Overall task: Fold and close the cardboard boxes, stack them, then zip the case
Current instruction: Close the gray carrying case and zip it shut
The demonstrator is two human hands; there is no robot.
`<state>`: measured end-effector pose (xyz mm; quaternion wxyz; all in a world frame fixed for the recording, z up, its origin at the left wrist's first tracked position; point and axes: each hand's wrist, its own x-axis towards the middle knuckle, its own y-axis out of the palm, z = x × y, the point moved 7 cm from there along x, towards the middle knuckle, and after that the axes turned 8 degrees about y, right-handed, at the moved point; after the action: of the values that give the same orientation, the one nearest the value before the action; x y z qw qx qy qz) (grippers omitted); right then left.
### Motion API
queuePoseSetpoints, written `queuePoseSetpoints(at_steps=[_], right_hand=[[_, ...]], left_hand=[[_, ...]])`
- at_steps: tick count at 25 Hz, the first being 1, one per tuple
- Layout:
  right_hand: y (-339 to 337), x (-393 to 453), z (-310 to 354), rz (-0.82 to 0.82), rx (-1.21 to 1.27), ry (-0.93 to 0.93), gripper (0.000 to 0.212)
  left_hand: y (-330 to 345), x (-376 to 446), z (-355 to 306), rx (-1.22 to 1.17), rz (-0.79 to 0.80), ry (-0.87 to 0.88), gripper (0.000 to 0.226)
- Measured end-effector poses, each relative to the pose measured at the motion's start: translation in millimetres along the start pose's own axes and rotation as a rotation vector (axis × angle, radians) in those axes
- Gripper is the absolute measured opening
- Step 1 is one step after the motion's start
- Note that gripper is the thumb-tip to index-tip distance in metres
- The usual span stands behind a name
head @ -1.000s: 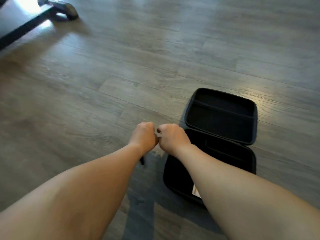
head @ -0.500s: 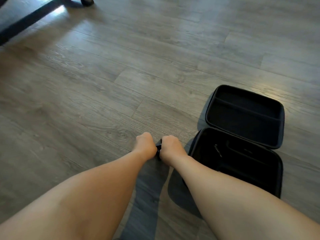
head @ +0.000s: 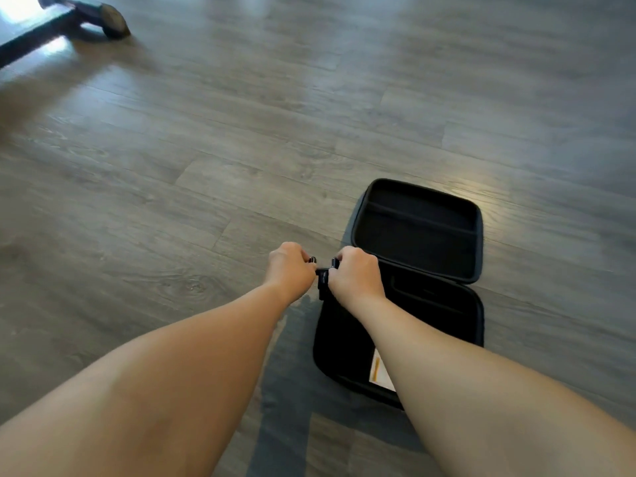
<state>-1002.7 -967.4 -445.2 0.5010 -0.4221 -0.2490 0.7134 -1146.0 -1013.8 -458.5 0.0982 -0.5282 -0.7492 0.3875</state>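
The case (head: 418, 232) is black inside and out; the floor (head: 241, 149) is grey wood-grain plank; a white card (head: 380, 371) bears an orange stripe.

Your two hands meet mid-floor, left hand (head: 290, 270) just left of right hand (head: 356, 275), small strap piece (head: 322, 275) between them, touching both. Case (head: 418, 290) lies open on floor (head: 206, 166), right of your hands. Lid half (head: 418, 228) sits farther from you, base half (head: 433, 315) nearer, the two joined. Your right forearm crosses over base half. Paper card (head: 378, 371) lies in base half, at near edge beside that forearm. Furniture foot (head: 103, 20) stands far left, well apart from case.
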Motion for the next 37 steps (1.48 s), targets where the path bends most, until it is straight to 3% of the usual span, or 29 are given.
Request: queuePoseSetpoints(at_steps=[3, 10, 16, 21, 24, 28, 30, 33, 36, 37], right_hand=[[-20.3, -0.3, -46.2, -0.017, 0.031, 0.106, 0.012], [-13.0, -9.6, -101.6, 0.103, -0.061, 0.243, 0.007], [-15.3, -2.9, -102.8, 0.166, -0.006, 0.198, 0.007], [-68.5, 25.0, -123.8, -0.112, 0.065, 0.184, 0.012], [-103.8, 52.6, -152.3, -0.271, 0.094, 0.240, 0.008], [-120.1, 79.1, -196.3, -0.230, 0.014, 0.358, 0.039], [-122.4, 84.3, -204.0, -0.235, -0.034, 0.342, 0.042], [-121.7, 91.3, -207.1, -0.234, -0.048, 0.369, 0.037], [-118.4, 94.5, -206.6, -0.134, -0.082, 0.453, 0.011], [-119.0, 96.6, -205.5, -0.128, -0.080, 0.455, 0.015]], left_hand=[[31.4, -3.9, -27.6, 0.050, 0.076, 0.106, 0.008], [84.3, -20.9, -56.7, 0.447, 0.366, 0.320, 0.013], [85.1, -15.2, -63.8, 0.561, 0.326, 0.344, 0.029], [69.6, 15.2, -67.2, 0.409, 0.157, 0.270, 0.011], [60.1, 44.9, -71.7, 0.363, 0.045, 0.227, 0.014], [70.4, 75.8, -75.3, 0.339, 0.113, 0.187, 0.018], [82.1, 86.6, -79.7, 0.338, 0.184, 0.185, 0.017], [96.3, 95.8, -81.0, 0.264, 0.241, 0.153, 0.019], [99.1, 102.3, -77.8, 0.119, 0.219, 0.115, 0.022], [98.2, 105.4, -78.2, 0.052, 0.211, 0.111, 0.022]])
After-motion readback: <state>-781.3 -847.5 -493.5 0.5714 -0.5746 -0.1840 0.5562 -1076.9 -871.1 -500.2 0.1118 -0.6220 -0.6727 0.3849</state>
